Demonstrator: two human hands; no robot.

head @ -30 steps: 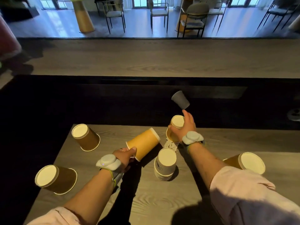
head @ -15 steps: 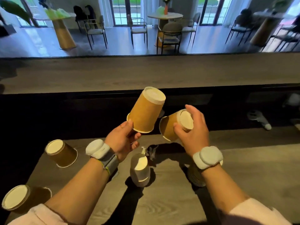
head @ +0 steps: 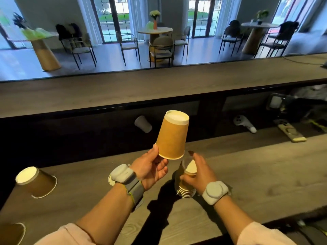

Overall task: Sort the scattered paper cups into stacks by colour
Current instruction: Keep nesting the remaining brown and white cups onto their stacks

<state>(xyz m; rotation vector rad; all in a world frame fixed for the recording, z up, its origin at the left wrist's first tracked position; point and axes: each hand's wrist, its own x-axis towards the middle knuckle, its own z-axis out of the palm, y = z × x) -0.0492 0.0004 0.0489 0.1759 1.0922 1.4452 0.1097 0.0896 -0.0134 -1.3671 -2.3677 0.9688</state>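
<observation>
Matte paper cups, tapered, with rolled white rims; grey wood-grain counter (head: 247, 174).

Left hand (head: 150, 167), centre frame: fingers (head: 161, 167) closed on the rim of a yellow cup (head: 172, 137), thumb on the near wall, fingers under the mouth. The cup is inverted, white base up, long axis near vertical, tipped slightly right.

Right hand (head: 200, 174), just right of it: fingers curled around the top of a yellow stack (head: 185, 188) standing inverted on the counter, its ribbed rims at the bottom.

Brown cup (head: 36, 182), lower left: tilted, base up-left. Another brown cup (head: 10, 233) is cut off by the bottom-left corner. Grey cup (head: 143, 124) in the dark recess beyond, lying tilted.
</observation>
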